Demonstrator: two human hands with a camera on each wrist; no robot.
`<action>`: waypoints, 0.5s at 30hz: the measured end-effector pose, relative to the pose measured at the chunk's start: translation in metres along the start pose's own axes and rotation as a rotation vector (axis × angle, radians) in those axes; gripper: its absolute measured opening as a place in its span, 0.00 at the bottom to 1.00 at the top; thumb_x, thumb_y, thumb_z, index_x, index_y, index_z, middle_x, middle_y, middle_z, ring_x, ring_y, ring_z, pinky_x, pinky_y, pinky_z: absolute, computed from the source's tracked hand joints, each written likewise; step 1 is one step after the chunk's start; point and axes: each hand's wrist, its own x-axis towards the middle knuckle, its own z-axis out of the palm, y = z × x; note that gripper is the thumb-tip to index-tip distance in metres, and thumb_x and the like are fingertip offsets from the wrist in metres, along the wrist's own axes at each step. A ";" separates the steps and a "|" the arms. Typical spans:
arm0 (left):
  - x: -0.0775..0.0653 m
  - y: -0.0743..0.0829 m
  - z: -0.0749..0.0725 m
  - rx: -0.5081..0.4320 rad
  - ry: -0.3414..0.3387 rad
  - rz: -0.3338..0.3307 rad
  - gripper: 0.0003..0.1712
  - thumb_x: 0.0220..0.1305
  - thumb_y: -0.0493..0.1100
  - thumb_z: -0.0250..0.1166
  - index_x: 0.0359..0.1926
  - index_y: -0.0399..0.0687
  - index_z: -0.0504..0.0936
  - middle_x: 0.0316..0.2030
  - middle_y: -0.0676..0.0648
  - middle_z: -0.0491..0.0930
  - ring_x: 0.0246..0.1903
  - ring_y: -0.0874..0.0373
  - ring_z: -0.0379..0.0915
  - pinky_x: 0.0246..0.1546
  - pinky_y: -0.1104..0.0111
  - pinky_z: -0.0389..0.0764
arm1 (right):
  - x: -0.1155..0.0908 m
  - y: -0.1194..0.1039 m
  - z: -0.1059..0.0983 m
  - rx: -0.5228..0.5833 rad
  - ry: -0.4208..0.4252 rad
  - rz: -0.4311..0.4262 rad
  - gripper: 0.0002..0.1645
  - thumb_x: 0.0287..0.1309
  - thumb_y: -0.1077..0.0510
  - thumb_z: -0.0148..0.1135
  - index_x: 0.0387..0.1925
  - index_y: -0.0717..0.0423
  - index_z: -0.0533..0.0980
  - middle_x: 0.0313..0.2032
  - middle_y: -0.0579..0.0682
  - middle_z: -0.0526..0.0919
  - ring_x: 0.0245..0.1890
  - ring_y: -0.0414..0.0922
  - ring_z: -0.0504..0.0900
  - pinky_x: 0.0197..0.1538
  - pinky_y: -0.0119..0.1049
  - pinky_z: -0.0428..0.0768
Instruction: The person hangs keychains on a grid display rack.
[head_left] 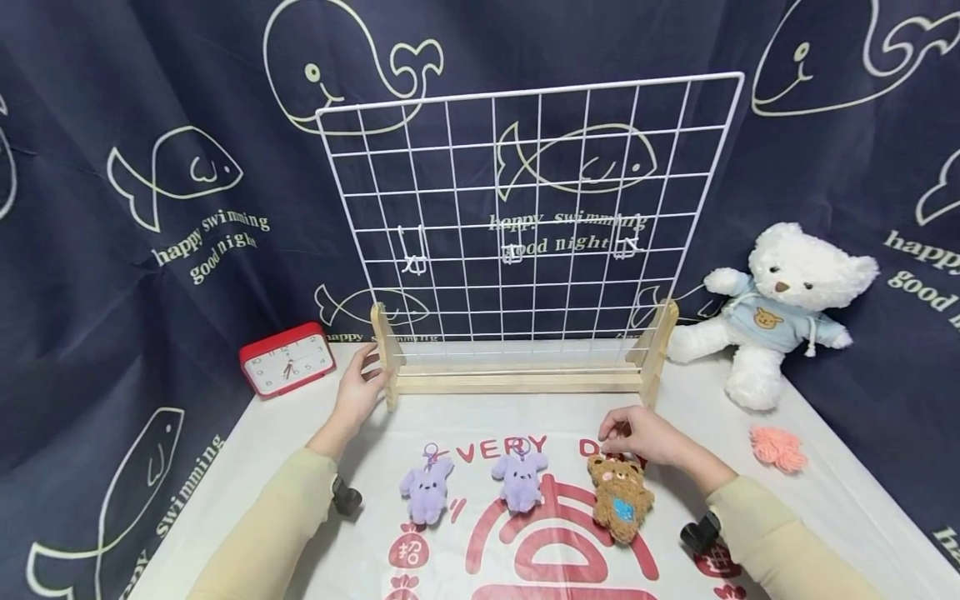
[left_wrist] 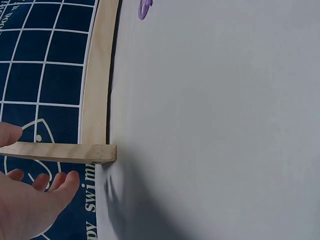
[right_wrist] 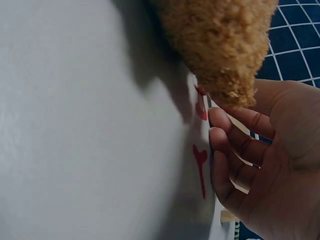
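Note:
In the head view, my right hand pinches the top of a brown plush bear keychain with a blue belly patch. Its fuzzy body fills the top of the right wrist view and hides part of the thumb and forefinger. My left hand is at the left wooden foot of a white wire grid rack. Thumb and relaxed fingers lie on either side of that foot. Two lilac plush keychains lie in a row left of the bear, rings toward the rack.
Three white hooks hang across the grid. A red clock stands left of the rack. At the right sit a white teddy bear in a blue top and a pink fuzzy piece. Dark printed cloth hangs behind.

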 end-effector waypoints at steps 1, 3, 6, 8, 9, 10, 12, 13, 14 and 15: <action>0.000 0.000 0.001 0.001 -0.002 -0.003 0.37 0.70 0.35 0.63 0.76 0.41 0.61 0.69 0.30 0.66 0.64 0.32 0.68 0.67 0.49 0.70 | -0.001 0.001 0.001 -0.002 0.003 0.000 0.06 0.56 0.65 0.72 0.33 0.63 0.81 0.26 0.44 0.79 0.27 0.36 0.74 0.30 0.29 0.76; 0.001 -0.001 0.003 -0.002 -0.007 0.005 0.36 0.70 0.34 0.63 0.75 0.40 0.61 0.68 0.29 0.66 0.63 0.32 0.69 0.66 0.48 0.71 | -0.001 0.002 0.002 -0.013 0.012 -0.001 0.07 0.56 0.65 0.73 0.32 0.61 0.80 0.25 0.43 0.76 0.27 0.36 0.73 0.30 0.29 0.74; 0.003 -0.001 0.006 0.000 -0.007 0.015 0.36 0.70 0.34 0.62 0.75 0.38 0.61 0.67 0.28 0.67 0.62 0.31 0.69 0.66 0.48 0.72 | -0.001 0.004 0.004 -0.033 0.026 -0.005 0.07 0.56 0.65 0.73 0.31 0.57 0.79 0.25 0.42 0.75 0.27 0.35 0.72 0.30 0.29 0.73; 0.003 -0.002 0.007 -0.006 -0.007 0.019 0.36 0.70 0.34 0.62 0.75 0.37 0.61 0.67 0.27 0.67 0.62 0.31 0.69 0.65 0.47 0.72 | 0.000 0.005 0.005 -0.041 0.034 -0.011 0.07 0.56 0.66 0.72 0.30 0.56 0.79 0.25 0.42 0.75 0.27 0.36 0.72 0.30 0.30 0.73; 0.003 -0.002 0.007 -0.005 -0.005 0.014 0.36 0.70 0.34 0.62 0.75 0.37 0.61 0.66 0.27 0.68 0.62 0.31 0.69 0.65 0.47 0.72 | 0.000 0.005 0.005 -0.047 0.035 -0.015 0.07 0.56 0.66 0.72 0.30 0.56 0.79 0.25 0.42 0.75 0.27 0.35 0.72 0.30 0.30 0.73; 0.003 -0.003 0.007 -0.003 -0.005 0.012 0.35 0.70 0.34 0.62 0.75 0.37 0.61 0.66 0.27 0.68 0.62 0.31 0.69 0.65 0.47 0.72 | 0.001 0.005 0.006 -0.054 0.036 -0.020 0.07 0.57 0.66 0.71 0.30 0.55 0.79 0.25 0.41 0.75 0.27 0.35 0.72 0.30 0.30 0.74; 0.003 -0.004 0.007 -0.002 -0.006 0.005 0.35 0.70 0.34 0.62 0.75 0.37 0.61 0.66 0.27 0.68 0.62 0.31 0.69 0.66 0.46 0.71 | 0.001 0.006 0.007 -0.071 0.038 -0.032 0.07 0.58 0.66 0.70 0.29 0.54 0.79 0.25 0.40 0.75 0.27 0.34 0.72 0.31 0.30 0.74; 0.003 -0.005 0.007 -0.007 -0.005 0.001 0.35 0.70 0.34 0.62 0.75 0.37 0.62 0.65 0.27 0.68 0.62 0.31 0.69 0.66 0.46 0.71 | 0.001 0.006 0.007 -0.084 0.039 -0.039 0.08 0.58 0.66 0.70 0.28 0.54 0.79 0.25 0.40 0.75 0.27 0.34 0.72 0.31 0.30 0.74; 0.003 -0.006 0.007 -0.005 -0.008 0.000 0.35 0.70 0.34 0.61 0.74 0.37 0.62 0.65 0.27 0.69 0.62 0.31 0.69 0.66 0.46 0.71 | 0.001 0.006 0.008 -0.099 0.042 -0.047 0.08 0.59 0.66 0.70 0.28 0.53 0.79 0.25 0.39 0.75 0.27 0.34 0.72 0.32 0.30 0.74; 0.003 -0.006 0.007 -0.012 -0.009 -0.001 0.35 0.69 0.33 0.61 0.74 0.36 0.62 0.65 0.27 0.69 0.62 0.31 0.69 0.66 0.46 0.71 | 0.001 0.006 0.009 -0.117 0.043 -0.053 0.09 0.59 0.65 0.69 0.27 0.53 0.78 0.25 0.39 0.75 0.28 0.33 0.71 0.32 0.30 0.74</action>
